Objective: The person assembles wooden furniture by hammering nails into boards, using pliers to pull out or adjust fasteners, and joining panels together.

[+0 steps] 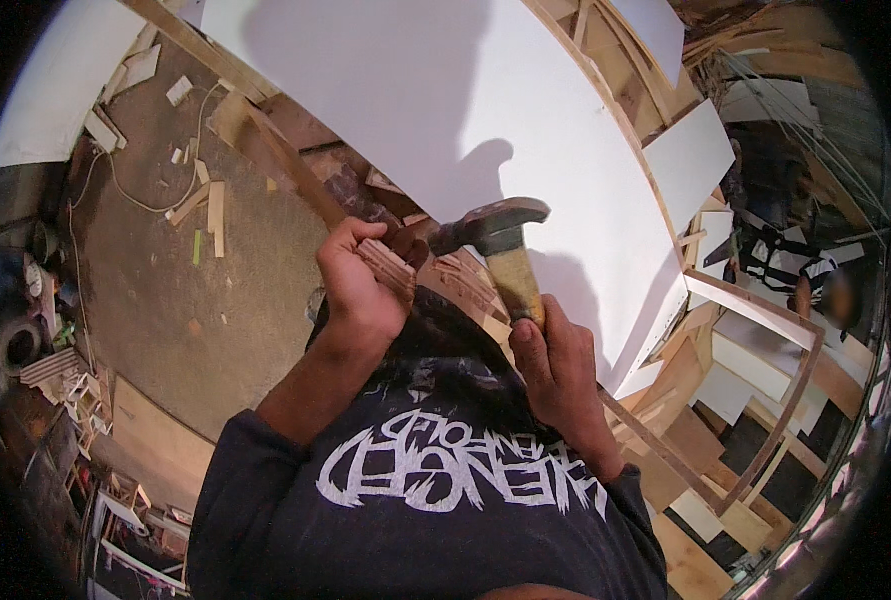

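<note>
My right hand [562, 372] is wrapped round the worn yellow handle of a claw hammer [515, 275]. The dark metal head is raised above the near edge of a large white panel [565, 140], its striking end pointing toward my left hand. My left hand [363, 290] grips a piece of wood [386, 268] with a ridged, layered end. A long wooden strip [300, 170] runs from beside that hand toward the upper left; whether it joins the held piece I cannot tell. The hammer's shadow falls on the panel.
Wood offcuts [215, 215] and a cord [130, 195] lie on the brown floor at left. To the right stand a wooden frame [815, 360] and stacked boards [690, 165]. A person [800, 290] is at the far right. A tyre [18, 343] sits at the left edge.
</note>
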Motion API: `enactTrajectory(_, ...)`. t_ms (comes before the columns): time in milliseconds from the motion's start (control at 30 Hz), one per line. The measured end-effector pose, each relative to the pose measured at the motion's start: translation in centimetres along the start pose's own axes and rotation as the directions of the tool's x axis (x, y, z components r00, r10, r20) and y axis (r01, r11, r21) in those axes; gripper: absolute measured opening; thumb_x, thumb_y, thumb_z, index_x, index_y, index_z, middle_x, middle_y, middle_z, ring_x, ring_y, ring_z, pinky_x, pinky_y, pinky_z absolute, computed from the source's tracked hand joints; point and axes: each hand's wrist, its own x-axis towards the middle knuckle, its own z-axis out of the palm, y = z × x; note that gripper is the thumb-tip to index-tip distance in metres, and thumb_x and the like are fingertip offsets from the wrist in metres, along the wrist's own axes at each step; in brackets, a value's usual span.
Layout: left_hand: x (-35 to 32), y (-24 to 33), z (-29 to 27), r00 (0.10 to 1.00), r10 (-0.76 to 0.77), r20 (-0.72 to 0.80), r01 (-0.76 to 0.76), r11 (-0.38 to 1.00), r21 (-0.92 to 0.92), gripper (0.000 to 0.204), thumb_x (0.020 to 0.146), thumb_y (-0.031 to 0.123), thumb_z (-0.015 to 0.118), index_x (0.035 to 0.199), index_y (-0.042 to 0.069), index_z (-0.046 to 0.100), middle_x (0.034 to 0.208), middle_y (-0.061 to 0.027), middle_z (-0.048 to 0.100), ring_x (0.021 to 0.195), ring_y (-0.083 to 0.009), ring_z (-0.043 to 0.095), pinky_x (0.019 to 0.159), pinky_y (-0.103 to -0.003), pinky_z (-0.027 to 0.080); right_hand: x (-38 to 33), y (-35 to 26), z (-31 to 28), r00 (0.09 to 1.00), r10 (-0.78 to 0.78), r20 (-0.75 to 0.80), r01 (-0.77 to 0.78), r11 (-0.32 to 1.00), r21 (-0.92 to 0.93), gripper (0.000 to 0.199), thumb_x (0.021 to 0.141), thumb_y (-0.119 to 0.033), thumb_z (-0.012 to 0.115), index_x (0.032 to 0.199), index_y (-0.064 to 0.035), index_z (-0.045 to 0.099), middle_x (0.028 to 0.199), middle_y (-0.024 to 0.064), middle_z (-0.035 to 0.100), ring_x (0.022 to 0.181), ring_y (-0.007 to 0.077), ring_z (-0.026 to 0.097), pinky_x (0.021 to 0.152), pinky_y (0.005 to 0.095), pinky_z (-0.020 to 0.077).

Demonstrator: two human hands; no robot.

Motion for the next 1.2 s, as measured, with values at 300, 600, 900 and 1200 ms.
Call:
enactTrajectory(300, 0.7, 0.0, -1.0, 0.997, -0.036, 0.073, 0.04, 0.998, -0.046, 0.019, 0.079, 0.017, 0.058, 0.091, 0.004, 0.063, 0.09, -0.0104, 0.068, 0.087, -0.0306, 0.067, 0.086, -0.045, 0.055, 0.3, 0.7, 0.3, 0.998, -0.055, -0.016, 0.055, 0.998, -0.03, 0.029, 0.105, -0.029, 0.053, 0.105, 0.0002, 0.054, 0.078, 0.0289, 0.062, 0.079, 0.0515, 0.064, 0.067, 0.0548, 0.0472)
enactTrajectory(600, 1.6, -0.3, -1.7, 0.995, -0.078, 0.067, 0.083, 0.994, -0.076, 0.027, 0.078, 0.021, 0.059, 0.095, 0.002, 0.066, 0.098, -0.0138, 0.072, 0.091, -0.0341, 0.07, 0.092, -0.051, 0.055, 0.7, 0.8, 0.1, 0.997, -0.058, 0.046, 0.058, 0.998, -0.006, 0.031, 0.106, -0.03, 0.051, 0.103, 0.0008, 0.053, 0.076, 0.0287, 0.061, 0.076, 0.0521, 0.062, 0.067, 0.0549, 0.0463)
enactTrajectory(900, 1.5, 0.1, -2.2, 0.998, -0.055, 0.035, 0.057, 0.996, -0.061, 0.026, 0.077, 0.021, 0.059, 0.095, 0.003, 0.066, 0.093, -0.0129, 0.072, 0.088, -0.0337, 0.07, 0.085, -0.05, 0.057, 0.5, 0.5, -0.4, 0.999, 0.036, -0.008, -0.036, 0.998, 0.06, 0.029, 0.104, -0.029, 0.054, 0.102, 0.0006, 0.053, 0.078, 0.0293, 0.062, 0.08, 0.0518, 0.064, 0.068, 0.055, 0.0471)
enactTrajectory(1200, 1.8, 0.0, -2.1, 0.998, -0.046, 0.033, 0.047, 0.998, -0.047, 0.024, 0.078, 0.02, 0.059, 0.096, 0.004, 0.065, 0.094, -0.0119, 0.07, 0.085, -0.0336, 0.069, 0.082, -0.051, 0.058, 0.6, 1.1, 0.3, 0.999, -0.025, -0.026, 0.026, 0.999, 0.041, 0.027, 0.104, -0.027, 0.055, 0.101, 0.0002, 0.053, 0.075, 0.0282, 0.061, 0.075, 0.052, 0.063, 0.066, 0.0536, 0.0468)
